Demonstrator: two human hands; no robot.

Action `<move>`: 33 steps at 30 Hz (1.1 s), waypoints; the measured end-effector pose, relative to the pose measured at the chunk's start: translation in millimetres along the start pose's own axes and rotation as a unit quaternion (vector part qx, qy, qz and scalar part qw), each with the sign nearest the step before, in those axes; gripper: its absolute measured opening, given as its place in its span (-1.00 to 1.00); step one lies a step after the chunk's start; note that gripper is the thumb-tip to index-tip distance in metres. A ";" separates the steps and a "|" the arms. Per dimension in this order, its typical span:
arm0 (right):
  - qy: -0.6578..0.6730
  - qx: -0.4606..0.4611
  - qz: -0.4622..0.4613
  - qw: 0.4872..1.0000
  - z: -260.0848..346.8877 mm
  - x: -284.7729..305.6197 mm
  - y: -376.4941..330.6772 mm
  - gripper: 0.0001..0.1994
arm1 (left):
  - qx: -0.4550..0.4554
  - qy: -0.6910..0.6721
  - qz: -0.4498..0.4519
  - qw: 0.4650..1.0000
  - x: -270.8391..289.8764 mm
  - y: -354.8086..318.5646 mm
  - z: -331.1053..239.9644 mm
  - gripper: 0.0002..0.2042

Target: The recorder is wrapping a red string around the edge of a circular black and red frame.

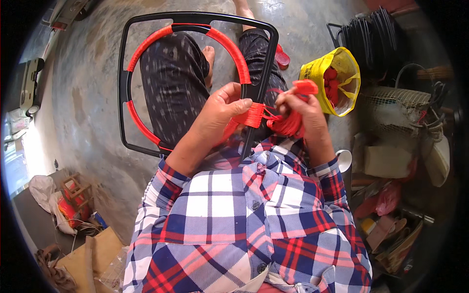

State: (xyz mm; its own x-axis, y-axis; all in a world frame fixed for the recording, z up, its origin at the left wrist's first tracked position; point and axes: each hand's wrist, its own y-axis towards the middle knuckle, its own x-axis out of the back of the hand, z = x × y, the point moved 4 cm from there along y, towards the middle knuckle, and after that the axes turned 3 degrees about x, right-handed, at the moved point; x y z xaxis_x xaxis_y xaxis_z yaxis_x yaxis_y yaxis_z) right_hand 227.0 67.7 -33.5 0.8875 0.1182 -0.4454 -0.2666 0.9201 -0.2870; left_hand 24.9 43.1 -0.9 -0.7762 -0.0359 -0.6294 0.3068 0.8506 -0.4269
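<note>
A black square frame (122, 97) with rounded corners and a round inner ring lies across my lap. Red cord (228, 45) is wound tightly over stretches of the ring, with bare black parts between. My left hand (217, 111) is closed on the ring's right side, its thumb beside a wide band of red windings (254, 115) that reaches the outer bar. To the right of the frame, my right hand (305, 108) is closed on red cord; a loose bundle (287, 126) hangs below its fingers. A flat red piece (306, 87) sticks up at its fingertips.
Right of my knee stands a yellow bag (317, 73) with red bundles inside. Black frames (371, 36) are stacked behind it. A wire basket (398, 100), a white cup (344, 160) and clutter are at the right. Cardboard (97, 251) and a small wooden rack (75, 193) lie lower left.
</note>
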 end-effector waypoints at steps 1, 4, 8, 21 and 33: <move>-0.001 -0.003 -0.056 0.998 10.7 4.8 -5.2 -0.87 | 0.007 0.026 0.004 1.000 8.3 0.7 4.3 -0.82; 0.046 0.004 -0.107 0.993 13.9 64.8 -8.5 -0.84 | 0.002 0.081 0.001 0.997 17.7 4.1 8.2 -0.79; -0.018 0.007 -0.238 0.971 19.3 175.1 -17.6 -0.79 | -0.019 0.142 -0.026 0.989 12.8 6.2 4.7 -0.85; -0.623 0.461 0.153 0.613 45.2 -99.3 17.7 -0.50 | -0.263 0.170 -0.086 0.946 1.8 -3.9 -8.9 -0.68; -0.536 0.344 0.069 0.768 5.7 -55.4 7.7 -0.68 | -0.059 0.012 -0.059 0.996 22.8 11.6 11.6 -0.53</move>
State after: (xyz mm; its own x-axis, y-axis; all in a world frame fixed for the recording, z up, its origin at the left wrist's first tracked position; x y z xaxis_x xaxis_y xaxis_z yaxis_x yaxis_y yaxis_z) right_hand 177.9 70.4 -6.2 0.7663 0.1324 0.6287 -0.4521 0.8064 0.3812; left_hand 17.2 46.1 -27.8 -0.8168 -0.1286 -0.5624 0.1461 0.8969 -0.4173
